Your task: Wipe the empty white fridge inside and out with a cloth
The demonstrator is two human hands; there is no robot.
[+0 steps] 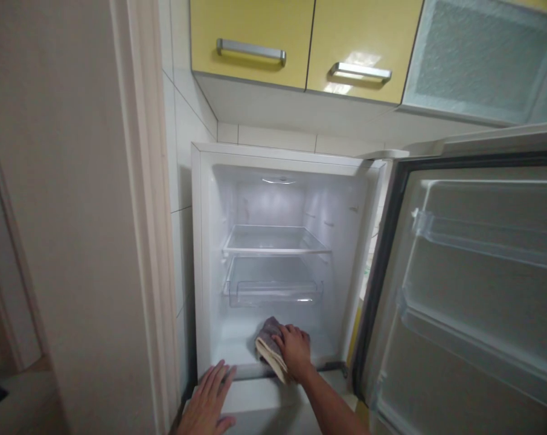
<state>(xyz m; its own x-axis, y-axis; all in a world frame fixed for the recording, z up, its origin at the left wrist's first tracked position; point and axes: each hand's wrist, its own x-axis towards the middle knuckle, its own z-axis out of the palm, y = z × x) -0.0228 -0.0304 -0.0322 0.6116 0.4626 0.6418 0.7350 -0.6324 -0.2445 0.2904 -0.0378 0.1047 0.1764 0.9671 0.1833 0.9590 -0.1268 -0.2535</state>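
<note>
A white fridge (201,241) stands open in front of me. My right hand (295,350) grips a folded cloth (268,344), grey-purple on one side and cream on the other, at the front of the compartment floor. Fingers spread, my left hand (210,399) rests at the fridge's lower front edge, left of the cloth, holding nothing. Above the cloth are a clear drawer or tray (278,293) and a glass shelf (278,238).
The fridge door (473,290) with clear door racks (482,241) is swung out on the right. Yellow cabinets (250,24) hang overhead. A door frame (142,181) and tiled wall (183,163) are close on the left.
</note>
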